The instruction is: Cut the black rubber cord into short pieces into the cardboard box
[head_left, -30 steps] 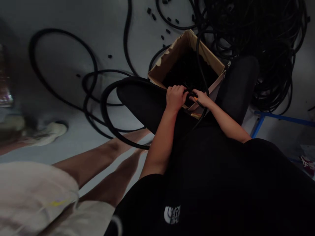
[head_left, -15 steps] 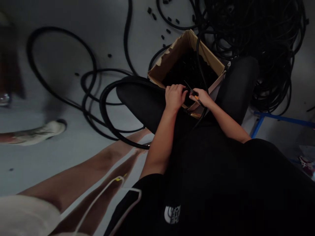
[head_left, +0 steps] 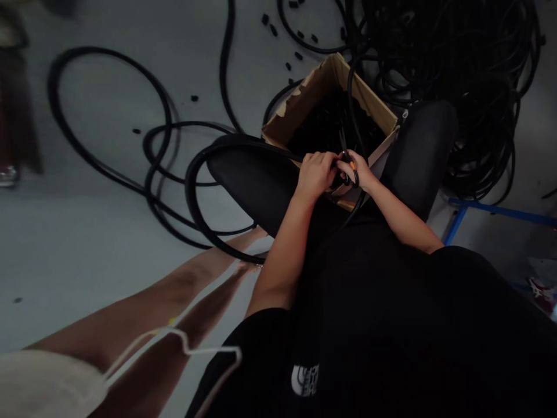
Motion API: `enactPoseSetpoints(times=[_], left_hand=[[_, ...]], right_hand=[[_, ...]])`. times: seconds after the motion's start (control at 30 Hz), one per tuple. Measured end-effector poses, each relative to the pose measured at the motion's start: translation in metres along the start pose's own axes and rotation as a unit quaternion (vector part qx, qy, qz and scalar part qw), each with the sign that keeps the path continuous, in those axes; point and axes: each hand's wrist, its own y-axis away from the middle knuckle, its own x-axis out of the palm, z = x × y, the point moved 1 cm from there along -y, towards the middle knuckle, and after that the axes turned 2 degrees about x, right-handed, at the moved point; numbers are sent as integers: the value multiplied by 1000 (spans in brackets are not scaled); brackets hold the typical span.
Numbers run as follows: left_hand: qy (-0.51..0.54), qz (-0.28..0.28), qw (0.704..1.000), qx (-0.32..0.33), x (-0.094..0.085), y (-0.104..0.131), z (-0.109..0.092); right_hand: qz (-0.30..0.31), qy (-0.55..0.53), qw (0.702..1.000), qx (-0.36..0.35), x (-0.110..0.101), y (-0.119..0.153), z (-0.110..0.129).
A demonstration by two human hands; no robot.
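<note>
Over the near edge of a cardboard box (head_left: 275, 138), my left hand (head_left: 315, 172) is closed around a thick black hose (head_left: 243, 143), which loops away to the left across my thigh. My right hand (head_left: 360, 168) grips scissors (head_left: 343, 144) with black and orange handles, their blades pointing up over the box. The fingertips of both hands meet, hiding the hose's end. Many small black pieces (head_left: 319, 119) fill the box. Another black hose (head_left: 351, 87) runs over the far rim and down past my right hand.
A big pile of coiled black hose (head_left: 461, 75) lies at the upper right. Short black offcuts (head_left: 273, 29) dot the grey floor. Another person's legs (head_left: 174, 290) stretch out at the lower left. A blue metal frame (head_left: 505, 212) stands to the right.
The scissors have turned from pointing up-left to pointing nearly straight up. My left hand has shifted slightly right with the hose, closer to my right hand. A shoe at the left has gone from view.
</note>
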Motion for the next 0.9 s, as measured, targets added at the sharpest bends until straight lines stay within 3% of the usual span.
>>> enactPoseSetpoints(times=[0.23, 0.37, 0.47, 0.63, 0.73, 0.9], left_hand=[[-53, -22, 998, -35, -41, 19, 19], [-87, -22, 994, -66, -61, 30, 36], [-89, -39, 992, -85, -61, 33, 41], [-59, -106, 987, -106, -45, 33, 40], [-49, -127, 984, -112, -41, 31, 40], [-32, -107, 988, -106, -42, 28, 35]], right_hand=[[-68, 21, 996, -60, -10, -5, 4], [-70, 12, 996, -44, -12, -8, 3], [-57, -24, 998, 4, -10, -8, 1], [-1, -36, 997, 68, -3, -2, -4], [40, 6, 998, 48, -2, 1, -7], [55, 74, 996, 2, -6, 0, -10]])
